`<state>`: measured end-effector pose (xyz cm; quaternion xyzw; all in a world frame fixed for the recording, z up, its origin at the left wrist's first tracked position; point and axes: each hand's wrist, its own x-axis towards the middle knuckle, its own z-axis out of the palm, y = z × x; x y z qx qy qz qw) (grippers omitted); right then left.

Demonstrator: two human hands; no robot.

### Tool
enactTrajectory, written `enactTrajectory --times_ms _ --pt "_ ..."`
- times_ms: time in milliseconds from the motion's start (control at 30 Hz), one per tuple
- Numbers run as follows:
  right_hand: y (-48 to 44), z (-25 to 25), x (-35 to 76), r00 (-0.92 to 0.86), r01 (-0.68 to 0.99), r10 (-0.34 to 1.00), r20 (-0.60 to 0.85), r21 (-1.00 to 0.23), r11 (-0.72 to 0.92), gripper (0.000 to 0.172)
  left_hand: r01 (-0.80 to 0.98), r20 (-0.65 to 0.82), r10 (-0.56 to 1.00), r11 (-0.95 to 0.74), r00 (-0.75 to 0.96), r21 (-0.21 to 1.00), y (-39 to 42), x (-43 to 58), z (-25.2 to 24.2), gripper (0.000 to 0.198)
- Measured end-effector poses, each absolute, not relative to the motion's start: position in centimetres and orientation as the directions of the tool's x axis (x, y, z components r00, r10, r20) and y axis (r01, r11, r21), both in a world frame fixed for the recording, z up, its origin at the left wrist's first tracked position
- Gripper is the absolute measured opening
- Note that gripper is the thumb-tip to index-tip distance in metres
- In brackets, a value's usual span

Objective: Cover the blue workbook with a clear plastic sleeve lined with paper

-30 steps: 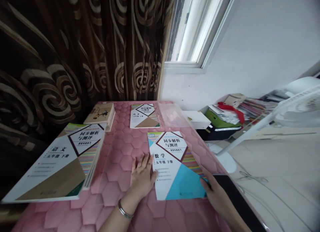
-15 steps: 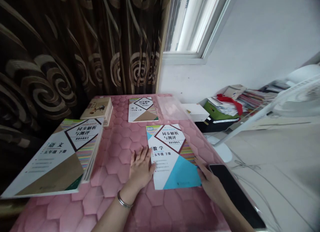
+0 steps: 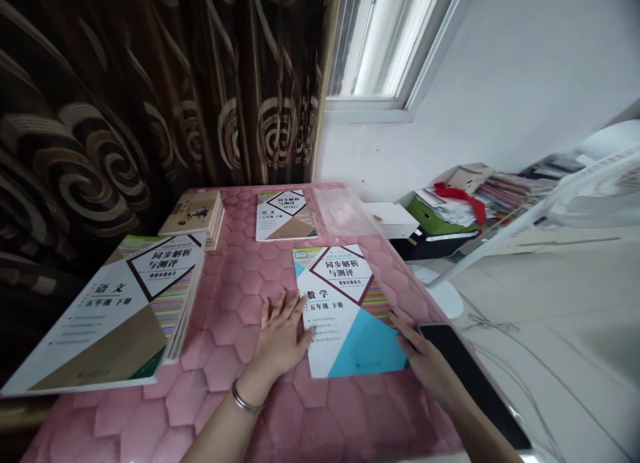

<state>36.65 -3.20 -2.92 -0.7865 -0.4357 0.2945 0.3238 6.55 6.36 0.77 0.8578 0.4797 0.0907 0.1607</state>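
Head-worn view, facing forward and down, seemingly near pink table (image 3: 235, 316)

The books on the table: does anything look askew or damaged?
The large book stack at left looks odd: its near left corner seems to jut past the edge of the pink table. The blue and white book shows no obvious damage.

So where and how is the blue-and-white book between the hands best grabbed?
Probably take the book by both long edges, from left and right: it lies flat and looks thin, leaving edges to pinch. The left hand and right hand are at those sides.
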Motion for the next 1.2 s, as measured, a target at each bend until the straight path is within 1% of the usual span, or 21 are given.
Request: enactTrajectory --times_ms 233,567,700,833,1033,1133,1200 --pt "-3.2 -3.3 36.5 0.446 0.511 0.881 -0.157 -0.764 -0.395 0.060 0.802 0.021 0.851 -0.503 0.525 0.321 6.3 6.5 0.6 0.065" --pt "-3.0 -1.6 35.4 0.452 0.517 0.871 -0.195 -0.738 -0.433 0.060 0.806 0.002 0.860 -0.480 0.511 0.347 6.1 6.6 0.9 0.067" --pt "-3.0 -1.7 35.5 0.470 0.532 0.866 -0.171 -0.728 -0.433 0.058 0.806 -0.003 0.861 -0.475 0.508 0.353 6.2 6.6 0.7 0.068" --pt "-2.8 -1.4 35.6 0.438 0.603 0.889 -0.137 -0.688 -0.403 0.054 0.807 -0.013 0.861 -0.473 0.509 0.353 6.2 6.6 0.6 0.069" --pt "-2.3 -0.9 36.0 0.304 0.800 0.947 -0.100 -0.514 -0.311 0.054 0.817 -0.010 0.860 -0.480 0.510 0.319 6.2 6.7 0.6 0.068" --pt "-2.1 -1.2 36.5 0.251 0.834 0.967 -0.045 -0.497 -0.239 0.055 0.813 -0.001 0.856 -0.489 0.516 0.317 6.2 6.7 0.7 0.068" --pt "-1.8 -1.3 36.8 0.255 0.839 0.967 0.027 -0.504 -0.207 0.052 0.810 0.007 0.856 -0.492 0.517 0.318 6.2 6.6 0.7 0.068"
